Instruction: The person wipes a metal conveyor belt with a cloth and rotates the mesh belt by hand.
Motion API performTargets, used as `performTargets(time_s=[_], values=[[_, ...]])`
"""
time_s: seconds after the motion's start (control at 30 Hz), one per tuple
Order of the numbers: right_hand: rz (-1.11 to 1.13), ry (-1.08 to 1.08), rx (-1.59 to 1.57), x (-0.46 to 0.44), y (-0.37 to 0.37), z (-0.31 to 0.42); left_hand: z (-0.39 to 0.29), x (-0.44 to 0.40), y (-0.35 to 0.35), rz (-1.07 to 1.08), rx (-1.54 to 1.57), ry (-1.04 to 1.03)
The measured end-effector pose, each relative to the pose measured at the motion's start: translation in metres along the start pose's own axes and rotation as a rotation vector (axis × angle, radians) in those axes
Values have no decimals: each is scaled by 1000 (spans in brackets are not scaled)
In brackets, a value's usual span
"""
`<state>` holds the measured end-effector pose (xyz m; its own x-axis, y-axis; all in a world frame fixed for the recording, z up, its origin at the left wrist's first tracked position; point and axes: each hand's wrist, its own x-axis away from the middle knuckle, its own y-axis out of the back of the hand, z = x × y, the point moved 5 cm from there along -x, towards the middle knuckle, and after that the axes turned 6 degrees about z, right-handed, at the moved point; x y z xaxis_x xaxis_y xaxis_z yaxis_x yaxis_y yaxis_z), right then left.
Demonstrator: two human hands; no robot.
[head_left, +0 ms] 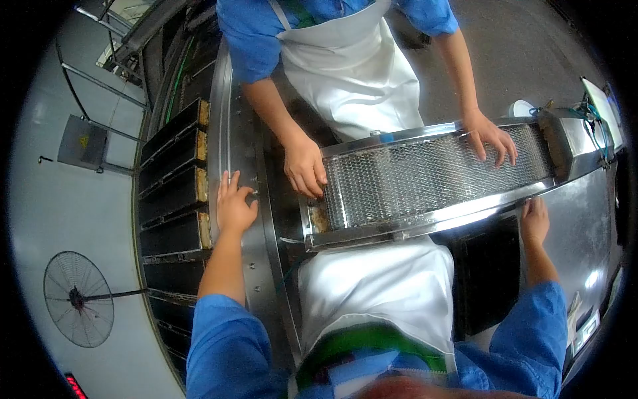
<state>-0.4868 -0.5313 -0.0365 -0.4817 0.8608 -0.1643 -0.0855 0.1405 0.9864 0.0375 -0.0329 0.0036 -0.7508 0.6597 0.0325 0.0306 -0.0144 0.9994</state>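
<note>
My left hand (236, 205) is open, its fingers spread, and lies on the steel side rail (256, 276) beside a row of dark trays. A short mesh conveyor (425, 176) with shiny metal side frames stretches in front of me. Close to its near frame, at the right end, is my right hand (534, 221), with nothing visible in it; its fingers are loosely bent and their tips touch or nearly touch the metal edge. Yellow-brown crumb-like bits (319, 218) lie at the conveyor's left end.
Opposite me a person in a white apron (352, 66) has one hand (304, 166) at the conveyor's left end and another (488, 138) over the mesh. Several dark trays (169, 189) with yellowish ends line the left. A wall fan (78, 298) and grey box (83, 143) are beyond.
</note>
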Motion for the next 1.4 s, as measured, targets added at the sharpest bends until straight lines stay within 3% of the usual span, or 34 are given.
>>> performTargets(time_s=[1.2,1.4], values=[[72,-35,-20,1,1,-2,-2,-2,-1,-25,-38,-35],[-8,13,-25,1,0,-1,0,-2,-2,-29,-44,-41]])
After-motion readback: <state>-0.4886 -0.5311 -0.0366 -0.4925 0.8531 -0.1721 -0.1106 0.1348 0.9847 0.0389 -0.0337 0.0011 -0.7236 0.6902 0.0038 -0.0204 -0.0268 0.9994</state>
